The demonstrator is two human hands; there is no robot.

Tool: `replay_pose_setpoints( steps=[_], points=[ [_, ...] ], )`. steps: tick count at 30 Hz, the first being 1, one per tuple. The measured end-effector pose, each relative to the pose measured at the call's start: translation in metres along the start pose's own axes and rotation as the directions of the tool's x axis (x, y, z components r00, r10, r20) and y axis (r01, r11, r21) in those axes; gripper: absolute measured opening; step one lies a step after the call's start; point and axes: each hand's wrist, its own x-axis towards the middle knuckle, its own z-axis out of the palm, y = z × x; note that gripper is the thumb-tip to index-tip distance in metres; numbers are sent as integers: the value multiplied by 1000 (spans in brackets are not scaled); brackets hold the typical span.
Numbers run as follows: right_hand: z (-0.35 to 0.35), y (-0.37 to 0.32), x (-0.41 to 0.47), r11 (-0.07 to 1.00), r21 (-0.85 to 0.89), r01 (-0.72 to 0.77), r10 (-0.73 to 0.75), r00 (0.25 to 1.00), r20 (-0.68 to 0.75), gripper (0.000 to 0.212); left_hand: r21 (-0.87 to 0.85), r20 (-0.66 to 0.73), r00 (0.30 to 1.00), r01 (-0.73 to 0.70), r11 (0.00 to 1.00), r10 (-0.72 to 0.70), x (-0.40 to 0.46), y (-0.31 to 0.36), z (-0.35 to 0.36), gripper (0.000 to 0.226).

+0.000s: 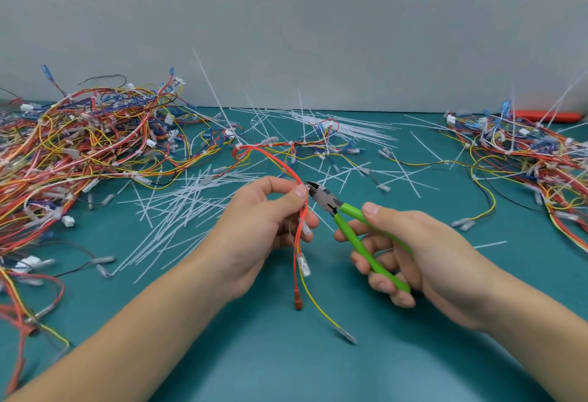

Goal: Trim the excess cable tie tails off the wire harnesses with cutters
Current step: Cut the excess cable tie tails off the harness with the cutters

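My left hand (261,226) pinched the orange wire harness (299,226) at centre. My right hand (413,252), its grip curled round the green handles, held the cutters (356,233) with the tip touching the harness near my left thumb. Cut tie tails (187,207) littered the table (318,354) at 10 o'clock.

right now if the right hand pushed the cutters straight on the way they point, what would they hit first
Most likely the red wires pinched in the left hand: the cutters in the right hand point up-left with their tips already at that bundle by the left thumb. Depth is unclear.
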Motion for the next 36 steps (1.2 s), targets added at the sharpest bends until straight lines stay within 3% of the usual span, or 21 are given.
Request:
replay_pose_setpoints(
  steps=[4,8,11,15,27,32,36],
  points=[
    [1,4,0,962,-259,89,-115,989,-90,55,-47,24,998,53,998,-52,2,-1,0,9],
    [1,8,-4,683,-689,242,-410,908,-88,53,-73,41,997,69,995,-66,2,-1,-1,10],
    [0,3,-6,524,-821,226,-473,879,-60,50,-56,39,997,62,997,-60,2,-1,0,11],
    [-2,-1,-8,407,-896,175,-483,874,-50,48,-40,30,997,66,997,-65,1,-2,0,11],
    [-4,2,-5,402,-903,149,-454,889,-56,49,-4,18,996,91,996,-91,3,-3,-1,9],
    [-4,6,-2,633,-742,221,-388,920,-57,53,26,10,996,87,996,-87,3,-3,-1,9],
    [-5,5,0,862,-496,108,-195,973,-126,66,28,2,997,77,997,-78,3,-4,-2,9]
  ],
)
